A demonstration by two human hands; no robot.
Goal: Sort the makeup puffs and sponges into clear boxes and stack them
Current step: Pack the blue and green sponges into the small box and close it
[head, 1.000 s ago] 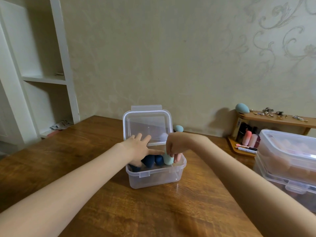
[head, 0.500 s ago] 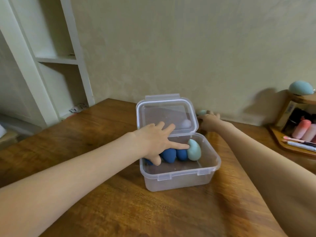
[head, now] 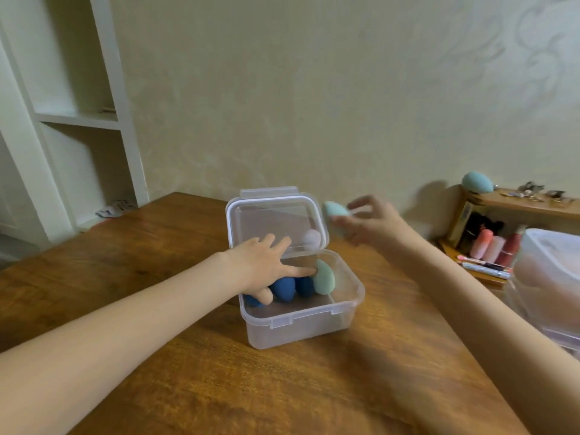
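Observation:
A clear plastic box (head: 301, 328) stands on the wooden table with its hinged lid (head: 276, 224) raised. Inside lie dark blue sponges (head: 284, 288) and one mint-green sponge (head: 324, 277). My left hand (head: 266, 268) reaches into the box with spread straight fingers, its index fingertip touching the mint sponge. Behind and to the right of the lid, my right hand (head: 373, 222) holds a light teal sponge (head: 335, 210) in its fingertips, blurred by motion. A pale sponge (head: 312, 238) shows through the lid.
A wooden shelf rack (head: 521, 205) at the right carries another teal sponge (head: 477, 182), trinkets and cosmetics bottles (head: 492, 246). Stacked clear boxes (head: 552, 284) stand at the right edge. A white shelving unit (head: 72, 117) is at the left.
My right hand has left the box, reached behind the lid and picked up a teal sponge, now lifted beside the lid. The left hand stays on the sponges in the box.

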